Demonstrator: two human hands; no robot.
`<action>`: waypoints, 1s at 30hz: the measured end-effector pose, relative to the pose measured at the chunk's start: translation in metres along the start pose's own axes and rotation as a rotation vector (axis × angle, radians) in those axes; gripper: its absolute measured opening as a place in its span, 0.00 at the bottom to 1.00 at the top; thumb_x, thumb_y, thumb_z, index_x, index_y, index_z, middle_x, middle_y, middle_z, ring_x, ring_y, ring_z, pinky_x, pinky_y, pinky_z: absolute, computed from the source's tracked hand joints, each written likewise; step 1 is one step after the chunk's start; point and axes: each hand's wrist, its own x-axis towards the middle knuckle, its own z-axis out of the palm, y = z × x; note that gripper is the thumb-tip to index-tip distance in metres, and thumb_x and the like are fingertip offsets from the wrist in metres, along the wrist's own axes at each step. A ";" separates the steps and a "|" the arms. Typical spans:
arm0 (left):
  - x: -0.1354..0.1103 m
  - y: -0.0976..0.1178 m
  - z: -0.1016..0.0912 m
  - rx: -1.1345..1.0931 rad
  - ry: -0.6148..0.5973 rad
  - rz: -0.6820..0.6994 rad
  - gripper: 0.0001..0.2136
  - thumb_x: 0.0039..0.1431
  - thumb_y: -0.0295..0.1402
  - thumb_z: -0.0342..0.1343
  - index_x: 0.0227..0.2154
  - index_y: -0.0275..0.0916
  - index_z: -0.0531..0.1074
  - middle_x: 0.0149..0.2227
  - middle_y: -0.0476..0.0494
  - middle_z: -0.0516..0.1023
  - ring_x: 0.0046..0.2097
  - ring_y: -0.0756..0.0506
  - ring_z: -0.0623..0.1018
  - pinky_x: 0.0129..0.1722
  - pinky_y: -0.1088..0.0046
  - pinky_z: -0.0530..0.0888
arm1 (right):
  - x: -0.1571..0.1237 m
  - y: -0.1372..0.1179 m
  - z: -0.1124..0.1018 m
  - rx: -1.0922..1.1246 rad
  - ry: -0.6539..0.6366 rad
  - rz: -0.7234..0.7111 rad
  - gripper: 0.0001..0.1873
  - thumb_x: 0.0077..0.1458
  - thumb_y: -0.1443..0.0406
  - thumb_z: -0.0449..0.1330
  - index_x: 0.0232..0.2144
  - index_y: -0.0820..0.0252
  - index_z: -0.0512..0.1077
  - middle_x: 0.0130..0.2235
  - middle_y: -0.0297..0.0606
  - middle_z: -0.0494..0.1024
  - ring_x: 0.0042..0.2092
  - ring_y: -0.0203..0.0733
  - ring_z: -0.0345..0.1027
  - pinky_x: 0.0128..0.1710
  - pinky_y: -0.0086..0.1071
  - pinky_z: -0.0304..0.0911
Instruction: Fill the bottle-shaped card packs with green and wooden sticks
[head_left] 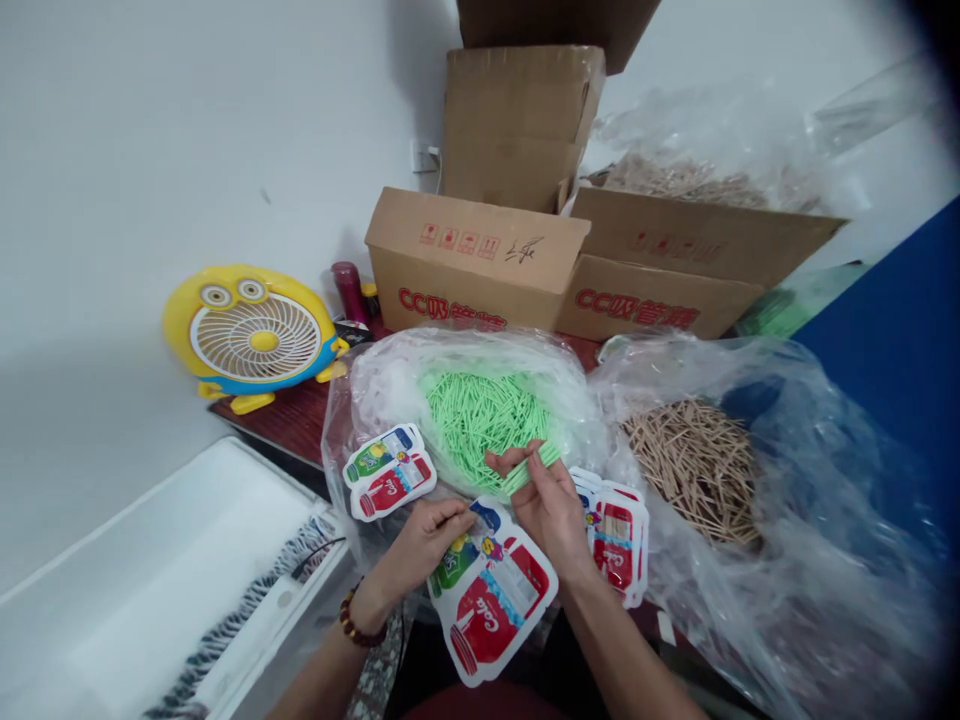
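Cola-printed packet [499, 610]: red, green and blue, white-bordered; thin sticks [480, 420]: plain light green; second stick heap [694, 470]: tan-brown; character fan [262, 341]: yellow and blue, white grille; printed carton [465, 270]: brown, red lettering; tub [150, 550]: white; tabletop [292, 415]: dark red-brown.

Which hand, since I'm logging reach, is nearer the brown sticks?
Right. The right hand, its grip on green sticks, is left of the brown sticks, apart from them. The left hand is farther left, holding a pack.
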 end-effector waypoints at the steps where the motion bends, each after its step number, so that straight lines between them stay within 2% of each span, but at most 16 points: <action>1: 0.000 0.001 0.002 -0.005 -0.011 0.004 0.16 0.60 0.42 0.51 0.22 0.36 0.68 0.21 0.53 0.60 0.25 0.52 0.58 0.24 0.77 0.56 | -0.003 0.001 0.001 0.021 -0.006 0.012 0.13 0.49 0.55 0.63 0.35 0.52 0.67 0.35 0.33 0.78 0.44 0.44 0.74 0.51 0.42 0.64; 5: 0.003 0.000 0.008 -0.055 0.002 0.009 0.15 0.60 0.41 0.51 0.23 0.36 0.69 0.22 0.52 0.62 0.25 0.52 0.58 0.24 0.77 0.57 | -0.010 0.010 0.000 0.107 -0.001 0.067 0.12 0.52 0.56 0.61 0.36 0.53 0.65 0.38 0.34 0.79 0.44 0.45 0.75 0.45 0.40 0.68; 8: 0.004 -0.001 0.010 -0.049 0.039 0.027 0.15 0.60 0.41 0.52 0.23 0.36 0.70 0.22 0.52 0.62 0.25 0.52 0.59 0.25 0.77 0.57 | -0.016 0.014 -0.002 0.028 0.069 0.109 0.13 0.53 0.54 0.60 0.36 0.53 0.66 0.34 0.34 0.80 0.39 0.47 0.76 0.37 0.38 0.70; 10: 0.005 -0.002 0.011 -0.041 0.050 0.041 0.15 0.60 0.41 0.52 0.22 0.36 0.70 0.22 0.52 0.63 0.25 0.51 0.59 0.25 0.76 0.57 | -0.019 0.014 -0.004 -0.065 0.084 0.117 0.13 0.53 0.53 0.59 0.36 0.53 0.68 0.32 0.34 0.80 0.38 0.48 0.75 0.35 0.38 0.70; 13: 0.007 0.000 0.011 -0.075 0.047 0.023 0.14 0.59 0.41 0.53 0.23 0.36 0.70 0.22 0.52 0.63 0.25 0.52 0.60 0.25 0.77 0.58 | -0.021 0.013 -0.006 -0.124 0.005 0.109 0.12 0.54 0.55 0.58 0.37 0.55 0.72 0.38 0.38 0.81 0.45 0.48 0.73 0.41 0.37 0.69; 16: 0.009 0.000 0.008 -0.180 0.014 -0.038 0.13 0.56 0.42 0.57 0.28 0.36 0.72 0.24 0.51 0.67 0.26 0.52 0.63 0.26 0.77 0.61 | -0.018 0.012 -0.009 -0.070 -0.128 0.135 0.11 0.52 0.60 0.62 0.38 0.56 0.73 0.47 0.39 0.78 0.52 0.48 0.69 0.49 0.38 0.66; 18: 0.012 0.000 0.005 -0.271 -0.004 -0.069 0.13 0.54 0.42 0.59 0.30 0.36 0.72 0.26 0.50 0.70 0.27 0.51 0.66 0.28 0.77 0.63 | -0.013 0.009 -0.010 -0.026 -0.185 0.152 0.14 0.49 0.62 0.64 0.41 0.54 0.72 0.50 0.38 0.76 0.52 0.47 0.70 0.49 0.40 0.66; 20: 0.016 -0.002 0.002 -0.330 0.001 -0.076 0.13 0.52 0.42 0.60 0.29 0.36 0.71 0.26 0.52 0.69 0.26 0.52 0.66 0.27 0.77 0.63 | -0.008 0.004 -0.010 -0.026 -0.211 0.120 0.19 0.51 0.62 0.64 0.46 0.50 0.69 0.53 0.36 0.74 0.52 0.46 0.70 0.49 0.40 0.66; 22: 0.020 -0.004 0.000 -0.345 0.020 -0.072 0.14 0.53 0.42 0.61 0.27 0.36 0.69 0.23 0.53 0.67 0.24 0.53 0.64 0.25 0.78 0.61 | -0.004 -0.001 -0.011 -0.124 -0.227 0.040 0.19 0.55 0.60 0.60 0.50 0.47 0.68 0.55 0.36 0.72 0.52 0.45 0.69 0.52 0.41 0.64; 25: 0.027 -0.004 -0.001 -0.333 0.034 -0.071 0.15 0.52 0.43 0.61 0.26 0.35 0.69 0.23 0.54 0.65 0.24 0.54 0.63 0.24 0.79 0.60 | 0.003 -0.007 -0.015 -0.451 -0.311 -0.064 0.17 0.59 0.59 0.56 0.50 0.50 0.71 0.54 0.37 0.73 0.55 0.46 0.66 0.58 0.42 0.56; 27: 0.030 -0.001 -0.001 -0.333 0.040 -0.061 0.15 0.51 0.44 0.61 0.28 0.35 0.70 0.24 0.53 0.67 0.25 0.53 0.64 0.25 0.78 0.61 | 0.007 -0.010 -0.020 -0.626 -0.401 -0.078 0.18 0.59 0.59 0.56 0.51 0.50 0.71 0.54 0.36 0.73 0.57 0.47 0.64 0.61 0.44 0.51; 30: 0.031 0.003 0.000 -0.349 0.042 -0.061 0.15 0.52 0.44 0.61 0.29 0.35 0.72 0.24 0.51 0.68 0.25 0.53 0.65 0.26 0.78 0.62 | 0.011 -0.012 -0.026 -0.686 -0.476 -0.065 0.21 0.56 0.60 0.59 0.53 0.48 0.70 0.56 0.34 0.72 0.59 0.48 0.60 0.62 0.46 0.47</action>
